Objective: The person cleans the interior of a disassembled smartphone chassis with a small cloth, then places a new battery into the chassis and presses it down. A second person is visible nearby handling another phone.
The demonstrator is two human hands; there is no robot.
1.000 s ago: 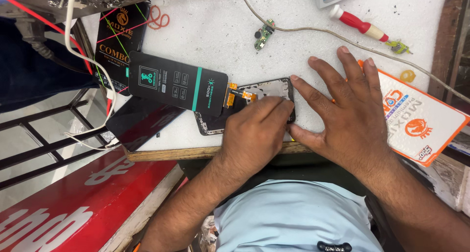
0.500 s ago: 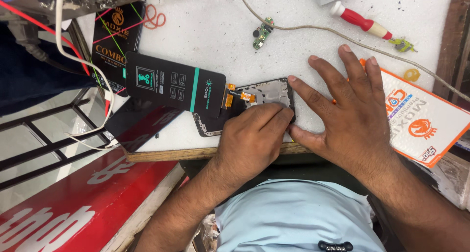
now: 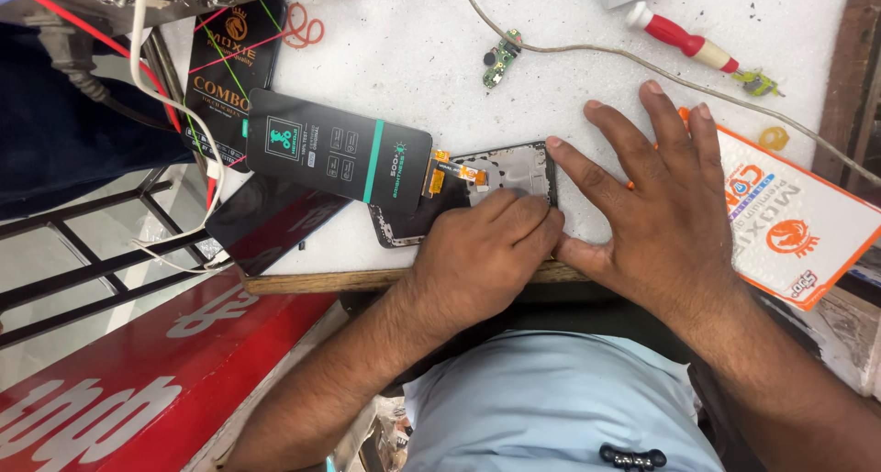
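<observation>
I see a white, speckled worktop (image 3: 395, 59) with a worn wooden front edge (image 3: 367, 280), a dark metal rack (image 3: 83, 243) to its left over pale floor, under even light

— What's the bench like?

— A white, speckled worktop (image 3: 404, 59) with a worn wooden front edge; an opened phone frame (image 3: 500, 174) lies near that edge, a black display panel (image 3: 335, 155) with a teal stripe joined to it by an orange flex.

— And further back?

— A small green circuit board (image 3: 500, 64); a red-handled screwdriver (image 3: 684, 41); a grey cable (image 3: 587, 50) running across; a red rubber band (image 3: 303, 27); a black box (image 3: 229, 68) at one end; an orange and white packet (image 3: 794, 220) at the other.
</observation>
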